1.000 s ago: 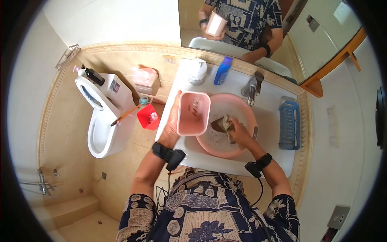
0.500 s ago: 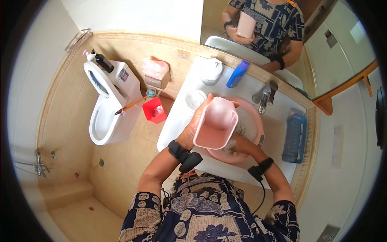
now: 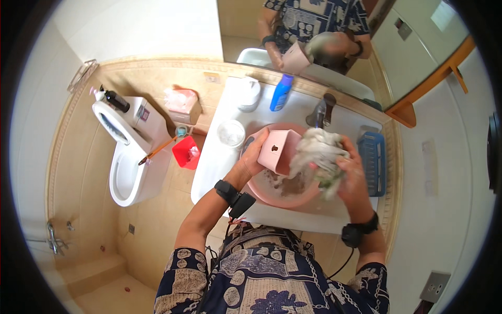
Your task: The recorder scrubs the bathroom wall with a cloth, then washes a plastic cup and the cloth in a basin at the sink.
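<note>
My left hand (image 3: 254,155) is closed round the side of a pink plastic container (image 3: 274,152), which is tipped so its mouth faces right. My right hand (image 3: 355,175) grips a bunched, wet-looking greyish-white cloth (image 3: 319,152), slightly blurred, at the container's open mouth. Both are held over a round pink basin (image 3: 285,202) with sudsy water in it. Above the basin is the metal faucet (image 3: 321,111), partly covered by the cloth. My right fingers are partly hidden by the folds.
The white washbasin counter (image 3: 206,175) bears a white round tub (image 3: 230,134), a blue bottle (image 3: 282,93), a white lidded jar (image 3: 249,94) and a blue plastic basket (image 3: 372,162). To the left stand a red bin (image 3: 185,153), a tissue box (image 3: 183,106) and a toilet (image 3: 123,180).
My right hand has come up out of the basin with the cloth. My left hand has turned the container from facing me to facing right, lower over the basin.
</note>
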The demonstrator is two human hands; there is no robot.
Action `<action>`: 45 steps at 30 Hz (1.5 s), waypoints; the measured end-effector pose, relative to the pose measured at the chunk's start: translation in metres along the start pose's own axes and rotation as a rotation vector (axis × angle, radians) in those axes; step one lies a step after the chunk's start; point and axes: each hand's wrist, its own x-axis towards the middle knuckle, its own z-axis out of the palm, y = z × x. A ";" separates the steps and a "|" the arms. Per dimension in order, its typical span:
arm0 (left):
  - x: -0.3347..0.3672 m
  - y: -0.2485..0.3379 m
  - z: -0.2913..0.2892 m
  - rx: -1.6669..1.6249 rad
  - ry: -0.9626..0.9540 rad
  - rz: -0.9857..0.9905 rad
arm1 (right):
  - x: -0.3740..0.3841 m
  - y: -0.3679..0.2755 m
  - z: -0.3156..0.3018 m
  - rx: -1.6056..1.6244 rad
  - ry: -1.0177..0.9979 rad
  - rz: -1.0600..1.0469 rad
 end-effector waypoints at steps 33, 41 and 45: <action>-0.001 -0.012 -0.020 0.616 -0.009 0.075 | 0.016 0.170 -0.031 -0.833 -0.559 -0.093; 0.014 -0.032 -0.037 0.518 0.077 -0.124 | 0.025 0.123 -0.004 -1.251 -0.759 -0.280; 0.012 -0.021 -0.024 0.537 0.224 -0.344 | 0.025 0.115 0.007 -1.254 -0.653 -0.332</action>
